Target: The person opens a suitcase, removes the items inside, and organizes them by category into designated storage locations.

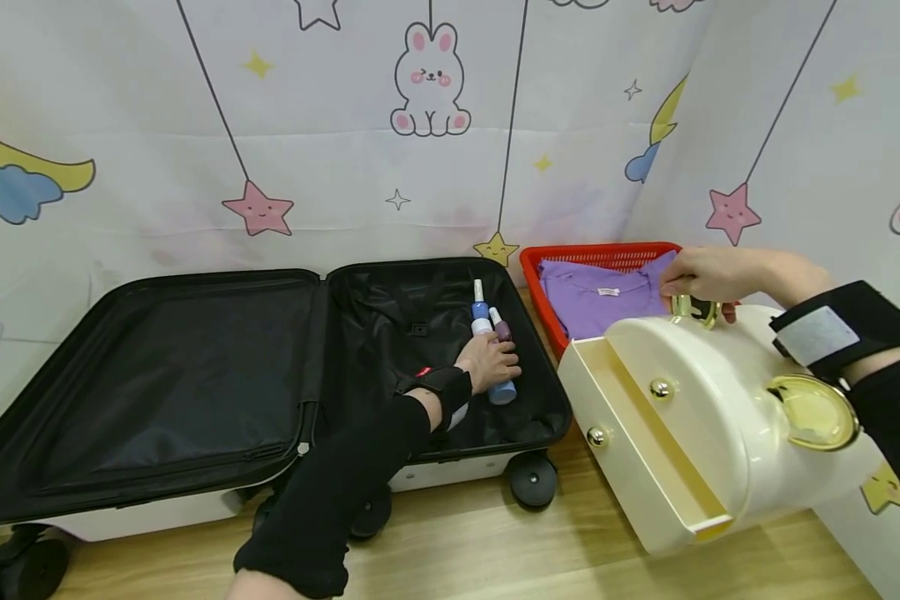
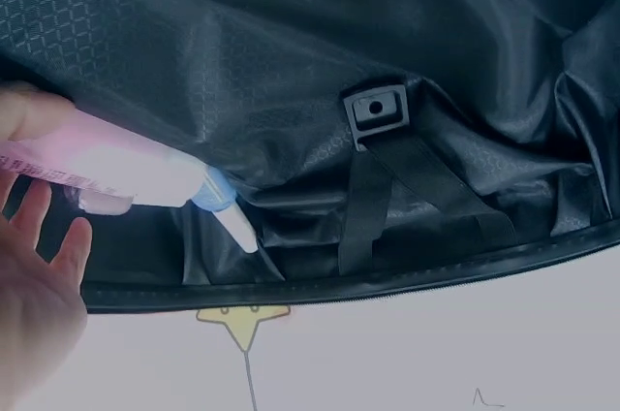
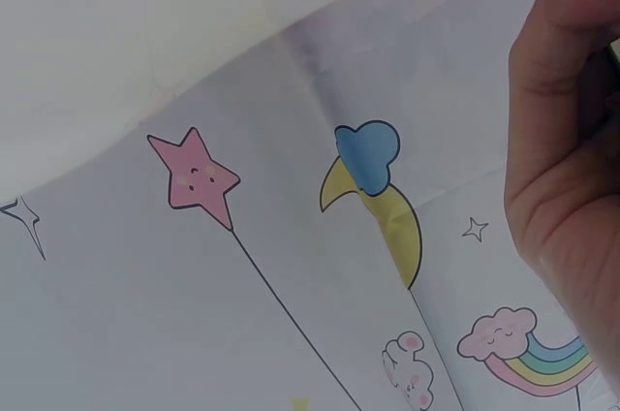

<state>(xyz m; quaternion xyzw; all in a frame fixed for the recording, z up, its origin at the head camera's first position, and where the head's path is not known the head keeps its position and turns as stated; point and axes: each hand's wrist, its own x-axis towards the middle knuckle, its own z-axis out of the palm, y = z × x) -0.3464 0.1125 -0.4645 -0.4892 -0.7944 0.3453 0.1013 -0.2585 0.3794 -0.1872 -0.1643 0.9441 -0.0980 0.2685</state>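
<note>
My left hand (image 1: 489,364) grips a tall bottle (image 1: 502,393) with a blue collar and white tip, low inside the right half of the open black suitcase (image 1: 390,350). In the left wrist view the thumb lies on one side of this bottle and the fingers on the other. Beside it lies a smaller purple bottle (image 1: 501,328) with a white cap, partly hidden by the hand. My right hand (image 1: 708,275) holds the gold handle (image 1: 681,307) of a cream storage box (image 1: 727,392), which stands tilted with its lower drawer (image 1: 622,479) pulled out.
A red basket (image 1: 532,279) with a folded purple garment (image 1: 592,293) stands behind the box. The suitcase's left half (image 1: 172,375) lies spread flat, its wheels (image 1: 532,479) toward me. A patterned cloth wall (image 1: 330,150) rises behind, above the wooden floor (image 1: 450,542).
</note>
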